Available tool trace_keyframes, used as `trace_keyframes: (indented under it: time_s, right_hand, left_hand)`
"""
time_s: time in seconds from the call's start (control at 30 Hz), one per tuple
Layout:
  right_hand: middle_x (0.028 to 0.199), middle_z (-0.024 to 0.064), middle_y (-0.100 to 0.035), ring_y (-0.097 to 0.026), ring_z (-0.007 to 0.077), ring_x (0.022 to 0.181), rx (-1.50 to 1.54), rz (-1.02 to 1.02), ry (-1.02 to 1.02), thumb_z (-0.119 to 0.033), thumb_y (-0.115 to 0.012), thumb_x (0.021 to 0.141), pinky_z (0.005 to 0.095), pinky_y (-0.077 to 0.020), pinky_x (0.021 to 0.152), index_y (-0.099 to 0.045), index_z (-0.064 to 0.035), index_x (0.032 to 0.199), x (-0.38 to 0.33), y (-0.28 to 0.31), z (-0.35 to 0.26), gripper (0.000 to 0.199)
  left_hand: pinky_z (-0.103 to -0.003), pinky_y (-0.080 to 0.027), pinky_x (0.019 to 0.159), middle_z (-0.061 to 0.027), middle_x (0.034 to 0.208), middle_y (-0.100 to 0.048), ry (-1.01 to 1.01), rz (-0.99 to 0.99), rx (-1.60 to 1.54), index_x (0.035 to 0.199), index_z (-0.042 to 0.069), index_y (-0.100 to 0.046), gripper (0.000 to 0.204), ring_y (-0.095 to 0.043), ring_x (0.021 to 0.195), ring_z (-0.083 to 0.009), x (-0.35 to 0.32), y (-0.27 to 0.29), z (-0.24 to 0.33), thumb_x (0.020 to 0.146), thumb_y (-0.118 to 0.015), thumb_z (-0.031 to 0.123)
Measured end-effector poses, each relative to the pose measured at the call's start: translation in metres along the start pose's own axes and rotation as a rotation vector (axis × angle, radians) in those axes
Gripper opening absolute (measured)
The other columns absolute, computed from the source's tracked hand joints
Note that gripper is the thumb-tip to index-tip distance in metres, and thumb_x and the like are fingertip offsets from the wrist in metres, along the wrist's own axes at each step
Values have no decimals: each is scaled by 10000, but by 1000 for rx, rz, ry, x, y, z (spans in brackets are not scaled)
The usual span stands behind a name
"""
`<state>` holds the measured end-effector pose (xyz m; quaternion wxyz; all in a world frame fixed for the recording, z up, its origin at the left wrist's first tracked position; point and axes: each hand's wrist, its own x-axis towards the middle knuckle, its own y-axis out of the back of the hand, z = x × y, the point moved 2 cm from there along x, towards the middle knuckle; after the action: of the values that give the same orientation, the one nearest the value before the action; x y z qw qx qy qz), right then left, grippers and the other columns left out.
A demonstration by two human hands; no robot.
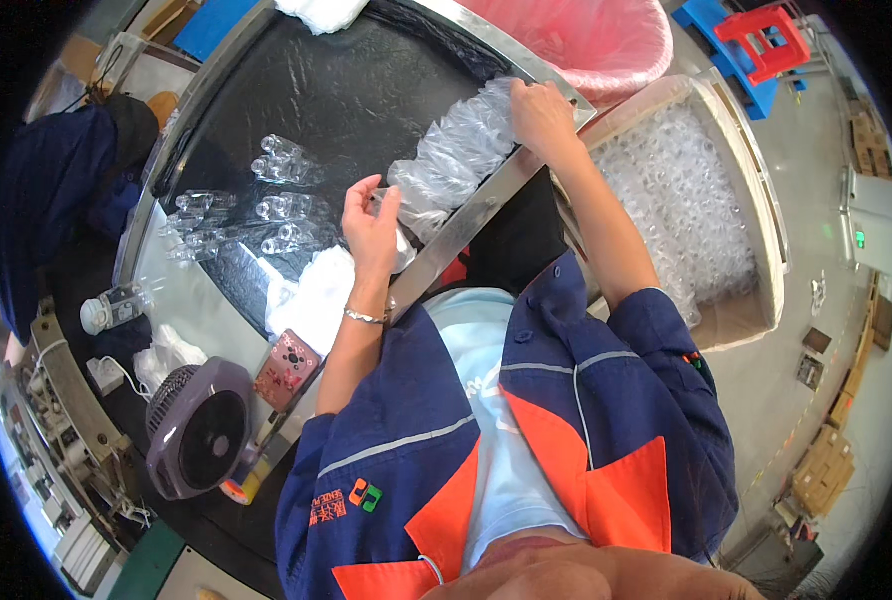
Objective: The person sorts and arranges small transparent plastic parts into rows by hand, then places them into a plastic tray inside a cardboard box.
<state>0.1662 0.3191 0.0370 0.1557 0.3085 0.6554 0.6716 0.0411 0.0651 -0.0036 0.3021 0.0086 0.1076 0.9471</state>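
A long, crumpled clear plastic bag (pixel 454 158) lies along the right edge of the black-covered work table (pixel 366 85). At its far end, my right hand (pixel 544 118) has its fingers closed on the plastic. My left hand (pixel 370 232) is beside the near end of the bag, thumb and fingers apart, with a bit of clear film showing behind them. To its left lie several small clear bottles (pixel 288 207) in loose groups. A white cloth (pixel 318 292) is bunched by my left wrist.
Right of the table stands a lined box (pixel 766 270) full of small clear plastic pieces (pixel 671 190). Beyond is a bin with a pink liner (pixel 606 45). Near my left forearm are a phone (pixel 288 370) and a fan (pixel 201 430). The table has a raised metal rim (pixel 476 215).
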Motion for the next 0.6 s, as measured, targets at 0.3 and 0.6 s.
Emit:
trace_keyframes:
  time_s: [0.3, 0.6]
  right_hand:
    - [952, 246, -626, -613, 398, 922, 176, -228, -31, -283, -680, 782, 455, -499, 800, -514, 24, 991, -1, -1, -2, 407]
    - [905, 225, -640, -610, 393, 905, 137, -44, 33, -147, -596, 789, 485, -475, 777, -454, 12, 993, -10, -3, -17, 294]
  left_hand:
    - [-314, -346, 1057, -149, 1287, -495, 108, -31, -264, 1308, -69, -431, 525, -462, 1219, -205, -32, 24, -6, 804, -579, -63]
    - [-351, -338, 1080, -222, 1388, -419, 87, -134, 32, 1418, -71, -285, 683, -421, 1300, -277, -53, 39, -1, 831, -619, 23]
